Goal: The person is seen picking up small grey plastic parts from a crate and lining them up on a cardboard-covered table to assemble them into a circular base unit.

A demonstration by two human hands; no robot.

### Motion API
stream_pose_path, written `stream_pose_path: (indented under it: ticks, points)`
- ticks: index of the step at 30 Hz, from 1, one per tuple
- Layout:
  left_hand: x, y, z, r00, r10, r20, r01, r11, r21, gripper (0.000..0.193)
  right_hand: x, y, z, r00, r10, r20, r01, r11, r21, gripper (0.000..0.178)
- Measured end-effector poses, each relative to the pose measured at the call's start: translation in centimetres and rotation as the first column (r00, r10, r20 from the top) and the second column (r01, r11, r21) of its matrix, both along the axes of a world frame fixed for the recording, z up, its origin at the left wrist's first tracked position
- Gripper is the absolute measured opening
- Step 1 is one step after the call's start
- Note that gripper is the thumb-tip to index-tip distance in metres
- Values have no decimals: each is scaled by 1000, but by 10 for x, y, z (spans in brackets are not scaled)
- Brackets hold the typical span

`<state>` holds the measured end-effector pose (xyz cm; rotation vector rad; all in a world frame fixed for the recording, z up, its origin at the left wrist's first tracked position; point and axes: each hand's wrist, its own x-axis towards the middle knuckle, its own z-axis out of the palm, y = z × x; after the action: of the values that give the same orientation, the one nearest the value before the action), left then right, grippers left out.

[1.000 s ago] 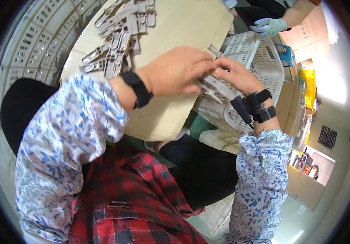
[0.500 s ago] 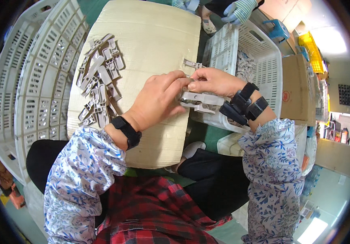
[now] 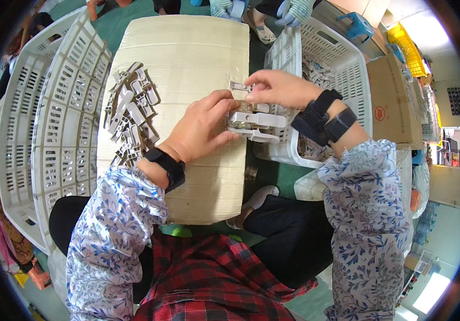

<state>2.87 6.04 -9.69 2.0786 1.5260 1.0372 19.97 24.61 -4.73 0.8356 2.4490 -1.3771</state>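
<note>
My left hand is closed round the left ends of several grey plastic clothes pegs. They are stacked side by side at the cardboard's right edge, with their free ends pointing right. My right hand is bent over the far end of this stack. Its thumb and fingertips pinch the right end of a single peg at the board's edge; the exact contact is partly hidden. A loose pile of the same grey pegs lies on the left of the cardboard.
White plastic crates stand on both sides: a tall slatted one at left, and one at right holding many small pieces. Across the board are another person's gloved hands. A brown carton stands beyond the right crate.
My right hand has moved from beside my left fingers to the single peg at the far side. My left hand keeps its hold on the stack. The whole view has shifted slightly.
</note>
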Motion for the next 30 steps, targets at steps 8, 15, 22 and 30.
stream_pose_path:
  ticks: [8, 15, 22, 30]
  points:
    - [-7, 1, -12, 996, 31, 88, -31, 1000, 0, 56, 14, -83, 37, 887, 423, -185, -95, 561, 822, 58]
    - [-17, 23, -16, 982, -6, 191, 24, 996, -92, 58, 6, -96, -1, 946, 320, -44, -100, 419, 902, 71]
    - [-33, 39, -9, 946, 45, 321, 52, 956, -288, 62, -10, -69, 1, 925, 351, -142, -78, 544, 835, 66]
    - [-25, 76, -18, 991, 42, 130, -12, 973, -229, 76, -8, -24, 9, 977, 203, -63, -115, 756, 645, 66]
